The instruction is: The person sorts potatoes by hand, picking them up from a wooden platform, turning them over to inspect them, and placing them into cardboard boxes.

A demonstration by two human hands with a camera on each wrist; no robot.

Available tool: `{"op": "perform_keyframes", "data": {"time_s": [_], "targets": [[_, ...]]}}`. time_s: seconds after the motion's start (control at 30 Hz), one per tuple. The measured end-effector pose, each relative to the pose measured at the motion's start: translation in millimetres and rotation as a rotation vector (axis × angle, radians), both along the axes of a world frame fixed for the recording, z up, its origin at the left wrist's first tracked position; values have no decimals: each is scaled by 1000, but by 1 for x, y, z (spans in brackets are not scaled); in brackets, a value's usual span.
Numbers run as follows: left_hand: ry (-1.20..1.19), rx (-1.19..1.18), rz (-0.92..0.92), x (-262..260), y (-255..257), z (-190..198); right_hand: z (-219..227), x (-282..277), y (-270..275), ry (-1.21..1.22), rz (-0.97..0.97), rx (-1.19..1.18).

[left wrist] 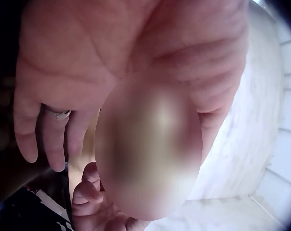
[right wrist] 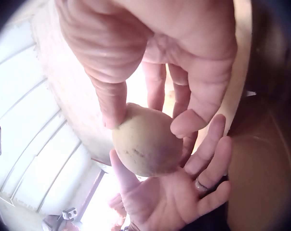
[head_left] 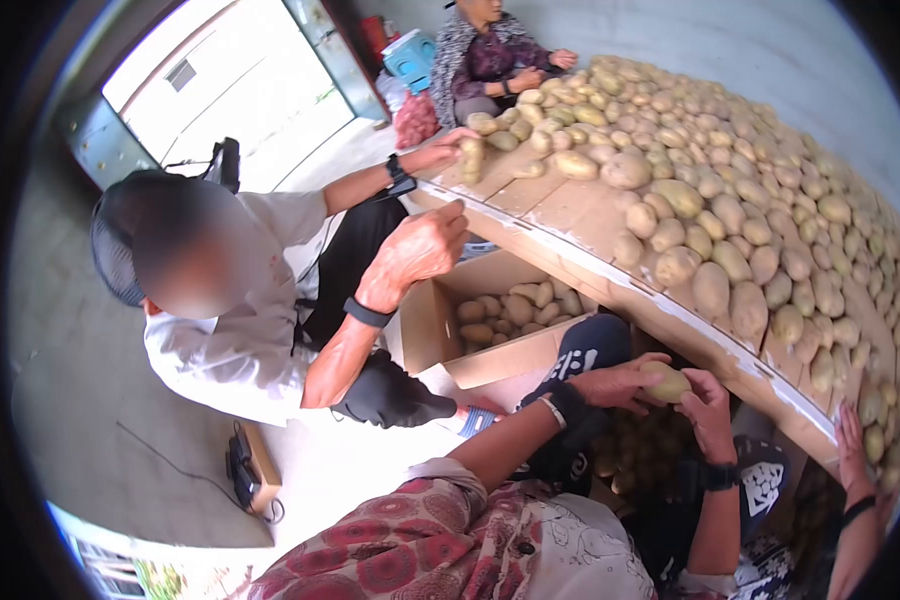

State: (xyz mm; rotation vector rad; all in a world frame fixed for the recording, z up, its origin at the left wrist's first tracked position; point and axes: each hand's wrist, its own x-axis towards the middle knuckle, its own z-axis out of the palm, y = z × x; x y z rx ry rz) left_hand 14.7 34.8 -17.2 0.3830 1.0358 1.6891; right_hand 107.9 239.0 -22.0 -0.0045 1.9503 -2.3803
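Observation:
In the head view a pale potato (head_left: 663, 382) is between the wearer's two hands. My right hand (head_left: 711, 408) pinches it; in the right wrist view the thumb and a fingertip of this hand (right wrist: 155, 43) press opposite sides of the potato (right wrist: 148, 142). Just below it lies my left hand (right wrist: 167, 199), palm up, fingers spread, a ring on one. The left wrist view has the palm of my left hand (left wrist: 126, 57) close beside a blurred oval (left wrist: 148, 149) over the potato. Whether the left palm bears any weight cannot be told.
A big heap of potatoes (head_left: 760, 220) covers the raised board (head_left: 570, 225). Below its edge is a cardboard box (head_left: 425, 325) of potatoes, with more potatoes (head_left: 640, 450) under my hands. A person in white (head_left: 230, 370) sits at left; another (head_left: 495, 60) sits behind the heap.

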Motion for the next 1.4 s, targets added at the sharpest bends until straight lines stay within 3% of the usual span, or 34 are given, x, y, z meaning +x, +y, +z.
{"op": "perform_keyframes", "data": {"time_s": [0.07, 0.33, 0.6, 0.67, 0.9, 1.0, 1.1, 1.17, 1.27, 1.4], "targets": [[67, -26, -124, 2, 1, -3, 3, 3, -2, -44, -79, -147], [-29, 7, -111, 1, 5, -7, 4, 5, -2, -92, -79, -59], [17, -17, -71, 4, 4, 8, -1, 5, 4, -46, 29, -324], [-4, -17, -48, 4, 4, 10, 5, 5, 3, 66, 68, -260], [93, -95, -58, 6, 7, 14, 13, 6, 7, 104, 68, -168], [112, -105, -50, 8, 7, 13, 8, 6, 7, 83, 84, -149], [39, -41, -39, 5, 8, 8, -4, 4, 7, -99, 38, -107], [-13, -47, -40, 4, 8, 6, -6, 4, 1, -191, -30, -255], [-75, -49, -34, 4, 10, 8, -9, -1, 1, -196, -56, -133], [-97, -69, -6, 5, 9, 9, -5, -1, 3, -165, -16, -160]]}}
